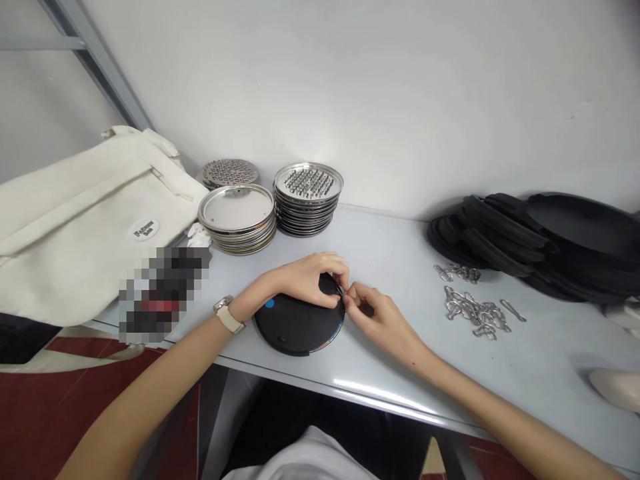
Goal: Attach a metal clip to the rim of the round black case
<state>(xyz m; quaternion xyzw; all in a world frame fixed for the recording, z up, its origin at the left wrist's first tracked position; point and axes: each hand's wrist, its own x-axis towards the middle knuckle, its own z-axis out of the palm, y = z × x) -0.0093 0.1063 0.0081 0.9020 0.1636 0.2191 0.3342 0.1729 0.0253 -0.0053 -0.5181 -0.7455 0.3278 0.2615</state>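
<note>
On the table in front of me lies a round black disc with a blue dot near its left edge and a shiny metal rim showing at the lower right. My left hand arches over its far side, thumb and fingers closed on the upper right edge. At that same edge, my right hand pinches with thumb and forefinger. Between the fingertips of both hands shows a small metal clip, largely covered. Which hand bears more of the clip cannot be made out.
Loose wire clips lie to the right, before a pile of black round parts. At the back stand stacked metal discs and grater plates. A cream bag takes up the left; a wall runs behind.
</note>
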